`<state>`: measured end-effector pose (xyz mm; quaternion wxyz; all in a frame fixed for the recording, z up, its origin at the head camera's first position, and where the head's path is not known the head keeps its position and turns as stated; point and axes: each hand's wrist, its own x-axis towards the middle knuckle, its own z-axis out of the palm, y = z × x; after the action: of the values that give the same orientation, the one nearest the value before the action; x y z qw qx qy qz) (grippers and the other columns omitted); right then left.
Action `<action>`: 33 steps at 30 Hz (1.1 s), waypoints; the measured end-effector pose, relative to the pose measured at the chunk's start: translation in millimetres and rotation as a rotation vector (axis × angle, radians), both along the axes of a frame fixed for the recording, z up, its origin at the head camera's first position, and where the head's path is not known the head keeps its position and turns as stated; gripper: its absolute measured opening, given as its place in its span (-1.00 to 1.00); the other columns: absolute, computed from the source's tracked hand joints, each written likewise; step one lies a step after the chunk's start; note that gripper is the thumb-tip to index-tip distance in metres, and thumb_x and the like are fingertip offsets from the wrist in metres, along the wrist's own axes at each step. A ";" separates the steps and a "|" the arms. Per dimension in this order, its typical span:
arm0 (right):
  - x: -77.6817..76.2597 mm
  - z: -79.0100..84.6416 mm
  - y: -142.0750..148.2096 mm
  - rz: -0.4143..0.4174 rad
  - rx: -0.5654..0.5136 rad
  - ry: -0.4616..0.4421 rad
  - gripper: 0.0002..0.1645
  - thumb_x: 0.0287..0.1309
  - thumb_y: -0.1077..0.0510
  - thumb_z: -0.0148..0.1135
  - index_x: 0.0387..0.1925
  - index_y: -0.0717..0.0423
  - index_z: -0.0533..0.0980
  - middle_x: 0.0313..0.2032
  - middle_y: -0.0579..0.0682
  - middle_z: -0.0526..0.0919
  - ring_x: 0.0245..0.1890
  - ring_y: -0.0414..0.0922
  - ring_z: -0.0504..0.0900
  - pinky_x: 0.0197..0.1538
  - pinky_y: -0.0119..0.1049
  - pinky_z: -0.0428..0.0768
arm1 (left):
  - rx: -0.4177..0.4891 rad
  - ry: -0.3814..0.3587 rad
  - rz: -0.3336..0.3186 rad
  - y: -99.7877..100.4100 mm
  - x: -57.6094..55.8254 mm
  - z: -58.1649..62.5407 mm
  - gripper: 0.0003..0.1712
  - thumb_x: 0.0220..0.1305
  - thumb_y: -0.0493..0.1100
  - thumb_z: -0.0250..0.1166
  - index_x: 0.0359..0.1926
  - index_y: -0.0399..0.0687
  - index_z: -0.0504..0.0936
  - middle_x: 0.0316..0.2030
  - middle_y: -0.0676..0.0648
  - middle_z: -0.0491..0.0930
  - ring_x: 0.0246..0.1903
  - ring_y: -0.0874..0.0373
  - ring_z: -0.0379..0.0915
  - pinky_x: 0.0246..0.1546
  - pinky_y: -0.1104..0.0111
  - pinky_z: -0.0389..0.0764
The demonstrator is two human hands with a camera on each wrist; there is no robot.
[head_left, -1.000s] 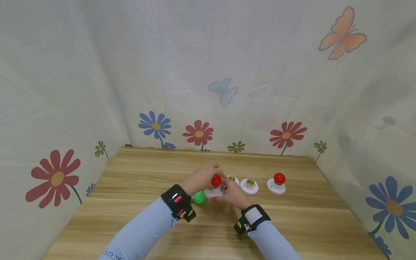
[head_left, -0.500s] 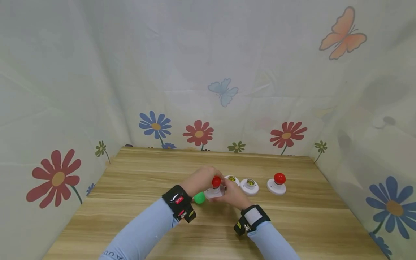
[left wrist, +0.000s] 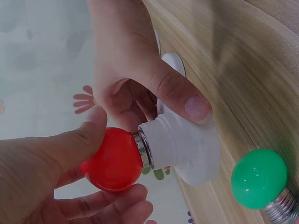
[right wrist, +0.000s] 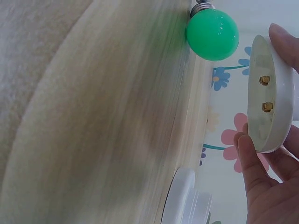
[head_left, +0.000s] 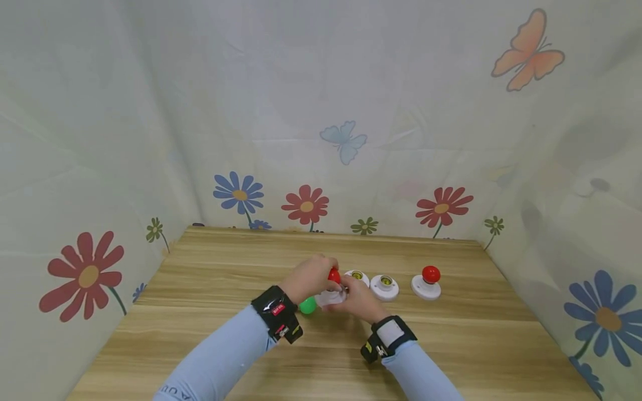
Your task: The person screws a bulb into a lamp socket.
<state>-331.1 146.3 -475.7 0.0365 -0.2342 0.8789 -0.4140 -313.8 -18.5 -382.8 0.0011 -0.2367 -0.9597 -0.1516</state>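
Note:
My left hand (head_left: pixel 307 278) holds a red light bulb (left wrist: pixel 114 161), with the thumb on one side and fingers on the other. The bulb's metal base enters the mouth of a white lamp socket (left wrist: pixel 196 149), and a strip of metal still shows. Around the socket's round base, my right hand (head_left: pixel 362 301) keeps its grip, thumb on one face. Two brass screws show in the hollow underside of that base in the right wrist view, raised off the table. Close by, a green light bulb (left wrist: pixel 259 179) lies on its side on the table.
Two white sockets without bulbs, a nearer one (head_left: pixel 384 288) and one partly behind my right hand (head_left: pixel 357 277), stand on the wooden table (head_left: pixel 241 250). Farther right is a socket holding a red bulb (head_left: pixel 431 274). A flower-printed curtain (head_left: pixel 281 111) surrounds the table.
My left fingers have shifted from behind the red bulb to close round it, covering more of it. The right hand and the socket have barely moved.

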 end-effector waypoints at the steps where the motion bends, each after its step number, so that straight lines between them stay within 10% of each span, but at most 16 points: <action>1: 0.0 0.0 0.0 -0.001 0.000 0.000 -0.24 -0.17 -0.15 0.56 0.10 -0.03 0.50 -0.03 -0.10 0.65 -0.07 -0.14 0.58 0.11 -0.04 0.55 | -0.005 0.001 0.001 -0.1 -0.3 -0.1 -0.48 0.04 0.03 0.49 0.00 -0.07 0.60 -0.27 -0.04 0.63 -0.35 0.17 0.50 -0.25 0.43 0.58; 7: -0.4 0.5 -0.4 -0.011 0.017 0.016 -0.22 -0.20 -0.19 0.56 0.08 0.00 0.51 -0.05 -0.09 0.65 -0.08 -0.13 0.58 0.11 -0.05 0.55 | 0.042 -0.054 -0.005 -1.2 -4.9 2.8 -0.28 -0.08 -0.18 0.57 0.18 0.07 0.54 0.03 -0.05 0.62 -0.05 0.06 0.54 -0.04 0.30 0.61; 13: -0.7 -0.7 0.1 -0.014 0.008 0.010 -0.19 -0.19 -0.19 0.55 0.10 0.03 0.49 -0.02 -0.06 0.64 -0.05 -0.11 0.57 0.14 -0.02 0.53 | 0.047 -0.060 -0.037 -1.7 -5.8 8.7 -0.52 0.01 -0.40 0.45 -0.02 0.07 0.69 -0.08 0.01 0.66 -0.10 0.11 0.49 -0.02 0.33 0.57; 33: -0.6 0.2 -0.6 -0.012 0.017 -0.011 -0.25 -0.19 -0.16 0.56 0.07 -0.01 0.51 -0.07 -0.09 0.66 -0.11 -0.15 0.60 0.08 -0.05 0.57 | -0.030 0.016 0.061 1.9 -2.0 5.7 -0.53 0.00 0.05 0.50 -0.18 -0.13 0.61 -0.46 0.00 0.60 -0.53 0.22 0.46 -0.43 0.48 0.56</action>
<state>-331.7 145.7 -475.5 0.0409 -0.2260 0.8836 -0.4081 -315.8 -16.7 -377.1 0.0097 -0.2085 -0.9686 -0.1350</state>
